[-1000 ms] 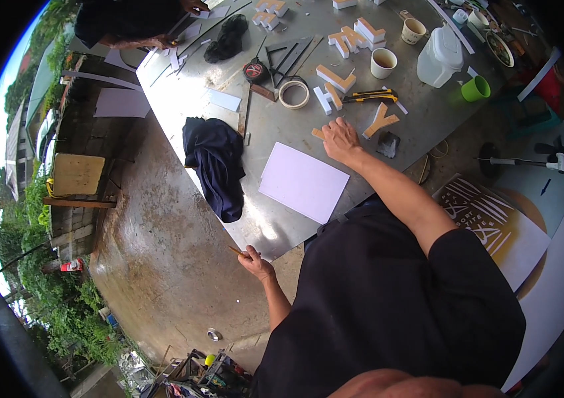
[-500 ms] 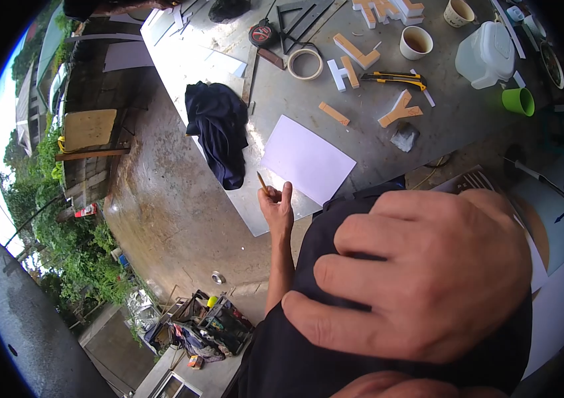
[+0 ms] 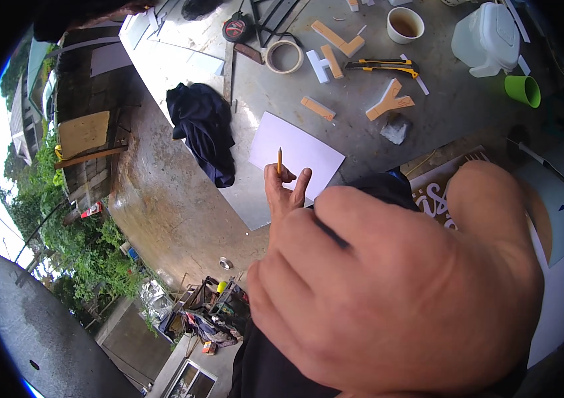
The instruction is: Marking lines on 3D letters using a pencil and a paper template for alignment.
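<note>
My left hand (image 3: 287, 188) holds a yellow pencil (image 3: 280, 161) between its fingers, point up, with the thumb apart. It is over the near edge of a sheet of white paper (image 3: 298, 147) on the metal table. Very close to the camera, my right hand (image 3: 388, 278) fills the lower middle with its fingers curled. Its fingertips are hidden, so whatever it holds, if anything, cannot be made out. Left of the paper lies a crumpled dark cloth (image 3: 204, 132). Beyond the sheet are a short wooden strip (image 3: 318, 108) and a Y-shaped wooden letter (image 3: 389, 101).
A yellow-black utility knife (image 3: 383, 66), masking tape (image 3: 284, 57), a tape measure (image 3: 236, 28) and a cup of brown liquid (image 3: 405, 25) stand or lie farther back. A clear plastic container (image 3: 488, 41) and green cup (image 3: 523, 91) are on the right. The table edge (image 3: 239, 211) runs beside my left hand.
My left hand has shifted right and up against the paper, and the pencil has turned from slanted to nearly upright. My right hand has moved left and looks larger, its fingers more curled.
</note>
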The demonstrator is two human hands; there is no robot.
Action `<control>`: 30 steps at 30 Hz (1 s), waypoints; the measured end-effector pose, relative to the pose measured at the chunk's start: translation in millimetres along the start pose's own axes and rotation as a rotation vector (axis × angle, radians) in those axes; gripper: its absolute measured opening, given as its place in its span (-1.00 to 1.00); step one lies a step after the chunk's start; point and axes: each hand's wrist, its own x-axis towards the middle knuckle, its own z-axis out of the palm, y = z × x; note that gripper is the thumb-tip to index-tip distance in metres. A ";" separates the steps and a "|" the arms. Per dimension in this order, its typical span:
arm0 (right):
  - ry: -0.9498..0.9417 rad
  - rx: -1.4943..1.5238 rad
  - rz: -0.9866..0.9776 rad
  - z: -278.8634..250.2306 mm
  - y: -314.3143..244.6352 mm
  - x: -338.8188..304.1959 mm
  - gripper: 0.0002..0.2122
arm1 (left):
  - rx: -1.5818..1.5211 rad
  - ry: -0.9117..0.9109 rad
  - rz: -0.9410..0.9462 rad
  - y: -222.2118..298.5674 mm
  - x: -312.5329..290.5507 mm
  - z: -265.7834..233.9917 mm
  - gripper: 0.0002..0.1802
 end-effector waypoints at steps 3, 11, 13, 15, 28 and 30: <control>0.001 -0.045 0.068 -4.6 -22.4 -3.2 -0.72 | -0.014 -0.003 -0.020 0.6 2.0 -2.0 -0.51; -0.328 0.048 -0.146 44.4 41.6 43.6 -0.77 | 0.107 -0.111 0.051 9.5 16.0 -16.7 -0.51; -0.255 -0.102 0.089 95.1 55.1 42.6 -0.73 | 0.097 -0.234 0.150 32.0 27.6 -11.9 -0.56; -0.248 -0.431 0.125 154.9 76.3 25.6 -0.74 | 0.123 -0.259 0.248 40.1 32.4 -6.0 -0.59; -0.122 -0.268 0.446 221.3 175.0 18.7 -0.86 | 0.194 -0.113 0.013 30.6 21.3 -23.4 -0.18; -0.052 -0.279 0.497 209.7 201.2 25.2 -0.80 | 0.225 -0.079 -0.063 2.6 9.7 -34.1 -0.18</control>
